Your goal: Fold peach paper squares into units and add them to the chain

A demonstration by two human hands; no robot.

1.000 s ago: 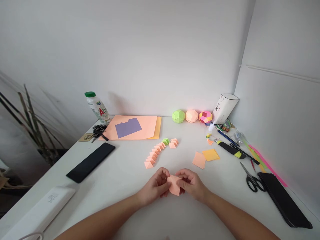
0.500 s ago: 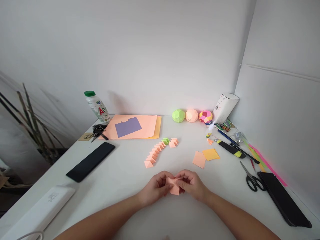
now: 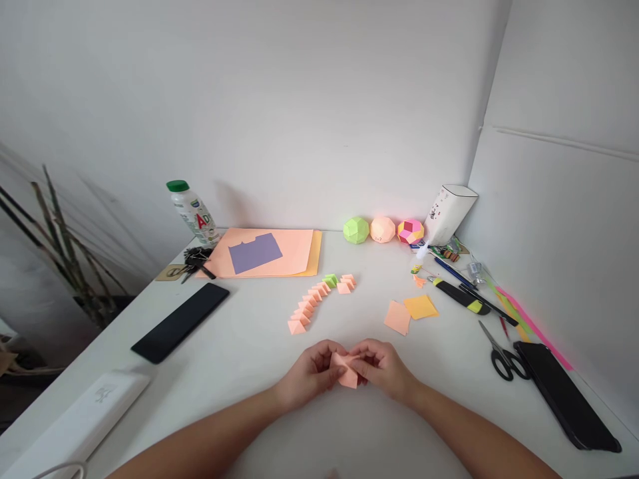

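Note:
A small peach paper square (image 3: 348, 376), partly folded, is held between both hands near the front middle of the table. My left hand (image 3: 313, 376) pinches its left side, and my right hand (image 3: 383, 370) grips the right side, thumbs on top. Fingers hide the paper's far edge. Beyond them runs a curved row of folded peach paper pieces (image 3: 305, 309), with green folded pieces (image 3: 330, 281) at its far end. A few more peach folded pieces (image 3: 344, 286) sit just right of those. To the right lie flat peach squares (image 3: 398, 318) and yellow squares (image 3: 421, 307).
Three paper balls (image 3: 383, 229) stand by the back wall. Scissors (image 3: 503, 356), a cutter knife (image 3: 462, 297) and a black case (image 3: 566, 396) lie at right. At left are a black phone-like slab (image 3: 180, 322), a white bottle (image 3: 194, 213) and large paper sheets (image 3: 294, 249).
Almost nothing differs. Both hands keep the same grip on the peach paper, and the whole view has shifted very slightly.

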